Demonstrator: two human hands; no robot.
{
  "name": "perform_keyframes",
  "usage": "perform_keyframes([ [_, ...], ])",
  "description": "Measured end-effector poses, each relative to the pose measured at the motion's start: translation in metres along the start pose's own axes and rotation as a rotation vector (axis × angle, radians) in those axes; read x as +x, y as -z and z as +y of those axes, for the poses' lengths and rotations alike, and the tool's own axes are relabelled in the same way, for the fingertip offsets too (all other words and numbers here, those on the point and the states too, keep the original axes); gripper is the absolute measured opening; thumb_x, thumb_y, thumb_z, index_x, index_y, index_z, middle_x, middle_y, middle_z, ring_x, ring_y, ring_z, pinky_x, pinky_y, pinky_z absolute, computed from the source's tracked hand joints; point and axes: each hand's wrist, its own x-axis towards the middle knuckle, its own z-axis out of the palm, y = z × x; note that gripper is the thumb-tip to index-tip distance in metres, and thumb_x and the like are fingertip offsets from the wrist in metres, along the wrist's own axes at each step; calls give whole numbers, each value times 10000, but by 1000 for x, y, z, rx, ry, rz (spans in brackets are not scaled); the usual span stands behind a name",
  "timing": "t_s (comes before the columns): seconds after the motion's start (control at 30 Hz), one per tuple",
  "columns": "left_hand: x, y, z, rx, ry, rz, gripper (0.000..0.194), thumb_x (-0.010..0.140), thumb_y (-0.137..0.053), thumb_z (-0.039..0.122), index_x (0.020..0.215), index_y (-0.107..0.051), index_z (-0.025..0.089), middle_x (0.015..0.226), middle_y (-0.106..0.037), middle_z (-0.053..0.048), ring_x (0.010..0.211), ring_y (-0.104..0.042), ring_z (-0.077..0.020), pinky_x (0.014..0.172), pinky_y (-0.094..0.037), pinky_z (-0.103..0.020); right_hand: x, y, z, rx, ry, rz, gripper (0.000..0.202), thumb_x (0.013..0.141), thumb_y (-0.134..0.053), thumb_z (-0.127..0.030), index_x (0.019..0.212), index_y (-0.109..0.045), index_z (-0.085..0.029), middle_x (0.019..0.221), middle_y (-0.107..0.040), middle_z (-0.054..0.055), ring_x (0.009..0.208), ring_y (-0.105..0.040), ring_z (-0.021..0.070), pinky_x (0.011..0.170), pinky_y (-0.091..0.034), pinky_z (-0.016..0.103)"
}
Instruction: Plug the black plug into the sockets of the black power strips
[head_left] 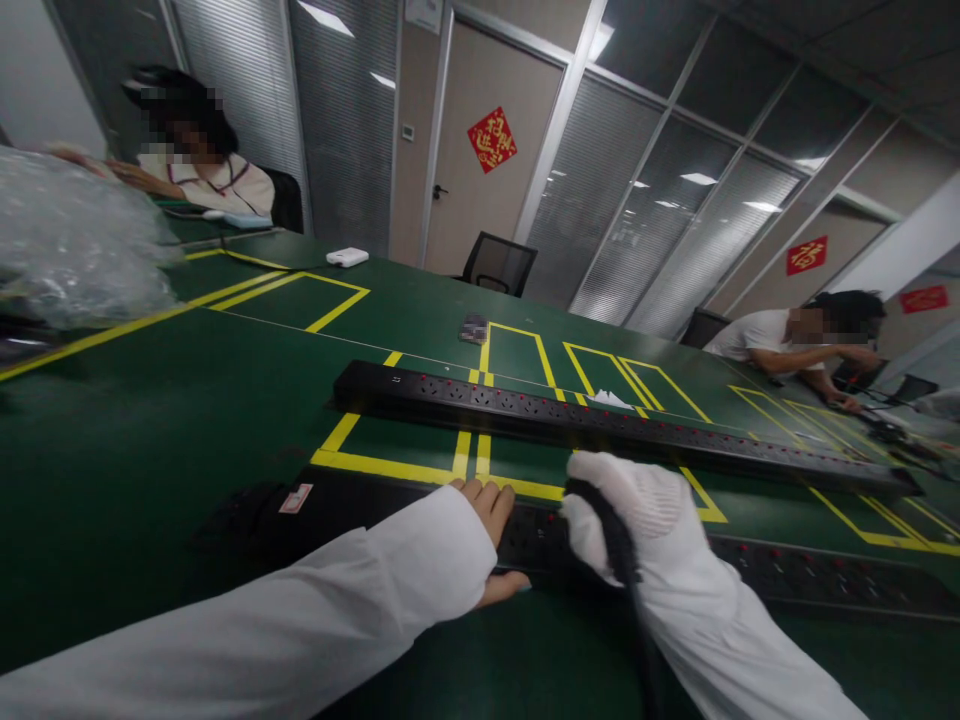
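Note:
A long black power strip (825, 580) lies crosswise on the table in front of me, a small label (296, 498) near its left end. My bare left hand (489, 510) grips it, fingers over the far edge and thumb on the near side. Just to the right, my white-gloved right hand (645, 505) is closed around a thick black cable (636, 610), which runs down toward the bottom of the view. The cable's end is hidden by the glove, close above the strip's sockets. A second long black power strip (525, 405) with red-marked sockets lies farther back.
The green table (187, 430) has yellow tape outlines (390, 465). A plastic wrap heap (75, 235) is at the left; a white box (347, 257) and small dark object (473, 328) lie farther back. One person (240, 185) sits far left, another (757, 330) far right beside dark cables.

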Motion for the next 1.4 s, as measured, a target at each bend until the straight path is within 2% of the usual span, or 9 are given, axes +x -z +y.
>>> perform_keyframes([
  [0.07, -3, 4, -1, 15, -28, 2, 749, 740, -463, 611, 1261, -425, 74, 1054, -564, -150, 882, -532, -288, 773, -407, -423, 2, 25, 13, -11, -100, 139, 182, 808, -464, -308, 914, -557, -193, 628, -581, 0, 518, -551, 129, 537, -407, 246],
  [0.17, -5, 7, -2, 33, -50, 7, 769, 738, -452, 631, 1267, -423, 74, 1093, -559, -155, 921, -529, -294, 792, -406, -416, -2, 41, 26, -41, -169, 73, 194, 838, -429, -356, 877, -550, -210, 576, -562, -6, 478, -532, 132, 513, -397, 261],
  [0.3, -3, 3, -1, 54, -33, 13, 761, 722, -490, 609, 1258, -436, 71, 1065, -569, -159, 878, -545, -295, 771, -410, -427, -21, 8, 24, 31, -158, -156, 175, 816, -490, -350, 885, -550, -200, 572, -548, -4, 483, -523, 134, 480, -381, 255],
  [0.43, 0, 0, 1, 40, -7, 12, 768, 715, -467, 639, 1235, -458, 75, 1041, -575, -168, 839, -551, -294, 746, -415, -432, -36, -25, 20, 121, -84, -269, 184, 809, -496, -394, 857, -550, -225, 548, -534, -39, 473, -492, 105, 432, -337, 206],
  [0.67, 1, 0, 0, 8, -6, -10, 779, 712, -470, 627, 1253, -451, 67, 1071, -566, -167, 881, -542, -309, 781, -408, -452, -18, 11, 36, 89, -181, -141, 158, 813, -468, -324, 865, -547, -197, 539, -544, -28, 458, -508, 105, 489, -364, 227],
  [0.77, 0, 1, 1, 9, -11, -4, 770, 716, -475, 615, 1252, -449, 63, 1065, -563, -172, 874, -540, -307, 774, -408, -449, -24, -3, 29, 149, -225, -148, 149, 811, -462, -312, 868, -542, -200, 522, -521, -37, 443, -500, 100, 459, -354, 208],
  [0.87, -1, 3, 1, 20, -15, -8, 750, 718, -493, 583, 1253, -440, 60, 1059, -559, -171, 864, -539, -305, 765, -409, -445, -40, -33, 22, 252, -177, -315, 156, 830, -450, -332, 811, -520, -194, 511, -480, -48, 403, -443, 68, 417, -309, 173],
  [0.97, -2, 6, 1, 25, -30, -19, 733, 727, -497, 552, 1265, -425, 60, 1091, -551, -173, 882, -535, -305, 776, -409, -444, -50, -50, 18, 194, -138, -341, 153, 820, -448, -343, 828, -503, -199, 517, -501, -46, 419, -448, 74, 438, -313, 180],
  [1.4, 3, -1, 5, 12, -18, 25, 762, 735, -440, 644, 1250, -444, 83, 1053, -564, -167, 871, -534, -298, 768, -394, -446, -50, -38, 9, 119, -113, -367, 208, 867, -468, -356, 944, -533, -174, 641, -576, -15, 530, -526, 88, 528, -411, 207],
])
